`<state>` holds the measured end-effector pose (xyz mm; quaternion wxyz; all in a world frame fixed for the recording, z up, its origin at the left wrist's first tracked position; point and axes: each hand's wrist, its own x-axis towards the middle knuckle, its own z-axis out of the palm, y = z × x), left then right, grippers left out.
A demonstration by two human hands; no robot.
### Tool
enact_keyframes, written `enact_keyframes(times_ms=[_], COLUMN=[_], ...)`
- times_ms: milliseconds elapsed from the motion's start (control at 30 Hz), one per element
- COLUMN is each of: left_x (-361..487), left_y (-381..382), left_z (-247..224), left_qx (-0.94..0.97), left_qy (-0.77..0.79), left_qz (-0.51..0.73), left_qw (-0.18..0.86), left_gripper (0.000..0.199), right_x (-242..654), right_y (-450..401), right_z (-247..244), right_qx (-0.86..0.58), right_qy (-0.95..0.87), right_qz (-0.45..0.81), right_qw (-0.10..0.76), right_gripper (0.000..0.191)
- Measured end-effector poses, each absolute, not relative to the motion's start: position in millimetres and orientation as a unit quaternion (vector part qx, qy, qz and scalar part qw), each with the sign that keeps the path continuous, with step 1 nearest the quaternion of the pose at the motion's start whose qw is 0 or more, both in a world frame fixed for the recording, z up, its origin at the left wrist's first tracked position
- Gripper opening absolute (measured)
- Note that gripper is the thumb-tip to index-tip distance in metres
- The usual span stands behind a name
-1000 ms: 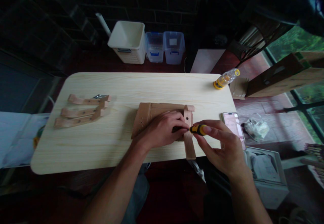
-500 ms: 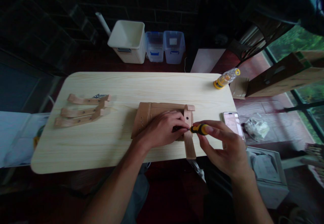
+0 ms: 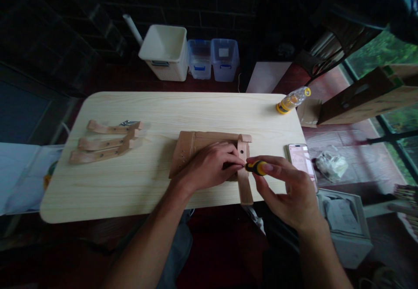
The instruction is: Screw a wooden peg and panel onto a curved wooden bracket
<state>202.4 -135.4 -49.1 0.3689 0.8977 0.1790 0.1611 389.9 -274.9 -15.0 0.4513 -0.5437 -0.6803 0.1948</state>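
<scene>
My right hand point(image 3: 287, 188) is closed on the yellow-and-black handle of a screwdriver point(image 3: 256, 168), held nearly level and pointing left. Its tip meets the pinched fingertips of my left hand point(image 3: 218, 160); what they pinch there, if anything, is too small to make out. Both hands are over a curved wooden piece point(image 3: 245, 191), laid crosswise at the right end of a cardboard box point(image 3: 186, 143). A dark hole shows in the wood just above my fingers. My left hand rests across the box and hides part of it.
On the table point(image 3: 196, 110), several similar curved wooden pieces point(image 3: 104, 144) lie at left beside small metal parts point(image 3: 128, 123). A clear bottle with yellow ends point(image 3: 292, 100) is at the far right corner. A phone point(image 3: 302, 162) lies by the right edge. Bins point(image 3: 166, 53) stand beyond the table.
The screwdriver's handle has turned slightly in my right hand, and those fingers have shifted a little. My left hand and the wooden piece stay in place.
</scene>
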Motion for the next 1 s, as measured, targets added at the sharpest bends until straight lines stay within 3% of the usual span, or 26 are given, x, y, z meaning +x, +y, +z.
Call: enact_keyframes(times_ms=[200,467,1000], left_x=[203.3,204.0,204.4], left_y=[-134.5,-135.5,-134.7], left_z=[-48.3,-48.7,-50.5], left_qx=[0.899,0.898,0.899], left_qy=[0.179,0.183,0.181], left_qz=[0.154,0.155,0.154], left_qw=[0.370,0.369,0.366], left_gripper=[0.018,0.018,0.020], right_x=[393.5,389.6,391.8], right_y=[-272.4,-271.2,-272.6], right_z=[-16.1,-14.5,-14.8], right_qx=[-0.551,-0.514,-0.531], right_qy=[-0.676,-0.680,-0.679], right_qz=[0.193,0.198,0.191], right_qw=[0.449,0.484,0.470], right_gripper=[0.043,0.061,0.053])
